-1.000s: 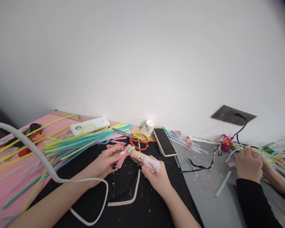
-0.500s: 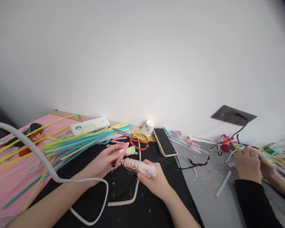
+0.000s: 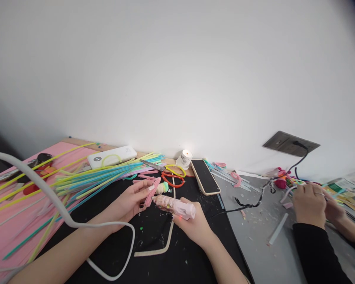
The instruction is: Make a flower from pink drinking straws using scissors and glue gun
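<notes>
Gripping a pink glue gun (image 3: 177, 208), the right hand (image 3: 192, 225) closes round its body, so the handle and trigger are hidden under the fingers; only the speckled barrel and a small red light show. The left hand (image 3: 130, 203) pinches a short pink straw piece (image 3: 150, 193) between thumb and fingertips, just left of the gun's nozzle. Whether nozzle and straw touch is hard to tell, since a pale yellow and green scrap sits behind them and blurs the gap.

Taking the phone (image 3: 205, 176) as landmark: it is a flat dark slab in a cream case, lying face up on the black mat (image 3: 154, 252). The gun lies near it, down and to the left. Just left of the phone stands a small white candle (image 3: 184, 159), lit. Further left lie scissors (image 3: 168, 173) with yellow and red loop handles, then a long fan of thin plastic straws (image 3: 100, 177) in yellow, teal and blue, running off the left edge over a pink sheet. A white power bank (image 3: 111, 156) sits behind them. A thick grey cable (image 3: 59, 205) loops across the foreground, cut off at the left edge.

Well right of the phone, another person's hands (image 3: 313, 203) in a black sleeve work on bright bits, mostly hidden behind the knuckles. A black cord (image 3: 263, 193) runs from the mat's edge to a wall socket (image 3: 290, 143).
</notes>
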{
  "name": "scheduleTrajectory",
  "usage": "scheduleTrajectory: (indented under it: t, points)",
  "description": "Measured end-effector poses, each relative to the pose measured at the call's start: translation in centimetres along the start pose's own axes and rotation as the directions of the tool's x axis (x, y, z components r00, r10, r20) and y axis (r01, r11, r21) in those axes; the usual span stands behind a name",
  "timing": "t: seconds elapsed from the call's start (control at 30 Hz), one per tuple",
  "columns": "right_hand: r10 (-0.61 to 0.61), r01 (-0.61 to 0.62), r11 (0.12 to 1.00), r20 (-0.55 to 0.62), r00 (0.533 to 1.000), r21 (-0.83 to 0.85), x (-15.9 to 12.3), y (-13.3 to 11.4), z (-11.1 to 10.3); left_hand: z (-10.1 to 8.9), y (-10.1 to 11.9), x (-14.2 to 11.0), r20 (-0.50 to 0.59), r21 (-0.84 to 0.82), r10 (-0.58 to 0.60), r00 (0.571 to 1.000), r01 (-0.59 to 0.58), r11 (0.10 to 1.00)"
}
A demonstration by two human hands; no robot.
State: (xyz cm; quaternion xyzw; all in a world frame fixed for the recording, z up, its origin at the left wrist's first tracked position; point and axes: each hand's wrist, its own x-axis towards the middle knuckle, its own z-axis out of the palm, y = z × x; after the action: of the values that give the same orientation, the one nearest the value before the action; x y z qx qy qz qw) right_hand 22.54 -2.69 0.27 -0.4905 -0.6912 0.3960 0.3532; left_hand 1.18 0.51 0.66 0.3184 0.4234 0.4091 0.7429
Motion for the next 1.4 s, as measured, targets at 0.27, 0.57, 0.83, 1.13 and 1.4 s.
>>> scheduleTrajectory:
  t: [0.27,0.57,0.83,1.13,1.4]
  points:
    - [0.014,-0.015,1.000,-0.073,0.997,-0.004,0.1,0.6,0.1,-0.2,-0.3,0.3,0.071,0.060,-0.023,0.997,0.019,0.998]
    - [0.003,-0.009,0.999,-0.138,0.990,-0.042,0.2,1.0,-0.1,-0.3,-0.4,0.3,0.061,0.071,-0.039,0.997,0.035,0.997]
    - [-0.001,-0.011,0.998,-0.188,0.982,-0.063,0.3,2.0,-0.1,-0.3,-0.3,0.2,0.041,0.075,-0.067,0.997,0.064,0.995]
    - [-0.022,0.008,0.998,-0.218,0.976,-0.065,0.2,1.6,-0.4,-0.4,-0.5,0.5,0.045,0.043,-0.058,0.997,0.056,0.998]
    - [0.001,-0.008,0.999,-0.153,0.988,-0.046,0.2,0.5,-0.2,-0.2,-0.2,0.1,0.053,0.034,-0.048,0.997,0.047,0.998]
